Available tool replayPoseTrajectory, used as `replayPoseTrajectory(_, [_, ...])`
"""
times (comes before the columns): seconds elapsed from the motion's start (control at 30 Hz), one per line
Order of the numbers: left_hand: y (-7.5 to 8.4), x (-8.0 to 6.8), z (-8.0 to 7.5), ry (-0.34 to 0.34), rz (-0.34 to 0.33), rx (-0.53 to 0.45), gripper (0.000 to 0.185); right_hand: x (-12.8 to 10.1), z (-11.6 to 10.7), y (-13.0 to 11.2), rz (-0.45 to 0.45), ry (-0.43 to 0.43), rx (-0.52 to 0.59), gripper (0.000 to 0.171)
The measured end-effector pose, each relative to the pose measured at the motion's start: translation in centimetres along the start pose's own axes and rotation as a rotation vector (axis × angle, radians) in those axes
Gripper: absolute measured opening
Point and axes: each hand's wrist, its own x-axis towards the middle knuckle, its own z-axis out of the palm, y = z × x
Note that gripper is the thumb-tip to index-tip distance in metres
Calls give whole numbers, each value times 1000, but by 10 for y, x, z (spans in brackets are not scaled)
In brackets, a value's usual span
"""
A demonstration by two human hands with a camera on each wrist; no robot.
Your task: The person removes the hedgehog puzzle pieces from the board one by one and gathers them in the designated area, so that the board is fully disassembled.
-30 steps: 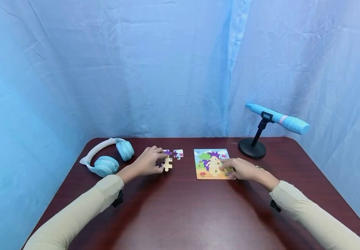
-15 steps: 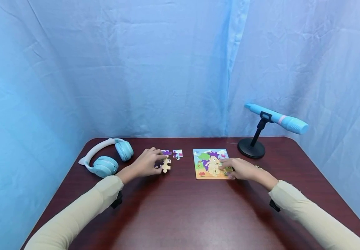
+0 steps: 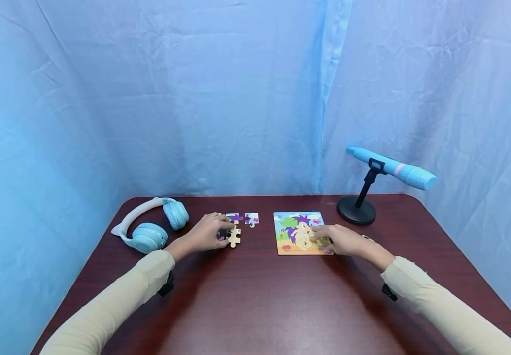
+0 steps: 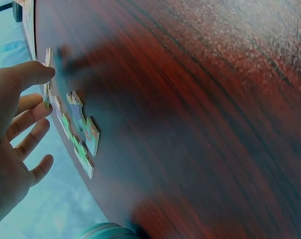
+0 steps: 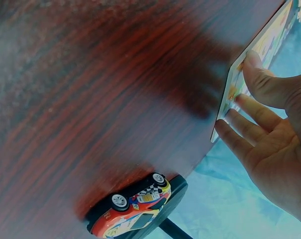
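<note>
My left hand (image 3: 206, 233) pinches a cream jigsaw piece (image 3: 235, 238) between thumb and fingers, low over the table. Against its far side lies a purple jigsaw piece (image 3: 235, 217), and a white-and-purple piece (image 3: 252, 218) sits apart to the right. In the left wrist view several jigsaw pieces (image 4: 85, 134) lie flat beyond my fingers, partly hidden from the head view by the hand. My right hand (image 3: 345, 239) rests its fingertips on the right part of a square hedgehog puzzle board (image 3: 284, 245), the fingers fairly straight.
Blue cat-ear headphones (image 3: 150, 236) lie at the left. A blue microphone (image 3: 392, 167) stands on a black round base (image 3: 356, 210) at the back right. A toy car (image 5: 135, 206) sits near that base, mostly hidden by my right hand in the head view. A curtain hangs behind.
My left hand has shifted slightly left, and the cream and purple pieces have slid left with it, away from the separate piece. My right hand stays on the puzzle board.
</note>
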Motion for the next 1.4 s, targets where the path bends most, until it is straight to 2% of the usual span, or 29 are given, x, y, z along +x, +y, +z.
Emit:
replayPoseTrajectory(0.53, [-5, 0, 6, -51, -35, -11, 40, -1, 0, 0, -6, 1, -5, 46])
replayPoseTrajectory(1.17, [-9, -1, 4, -56, -10, -28, 37, -1, 1, 0, -3, 3, 0, 46])
replayPoseTrajectory(1.4, [-9, -2, 4, -72, -29, -59, 38, 0, 1, 0, 4, 0, 3, 47])
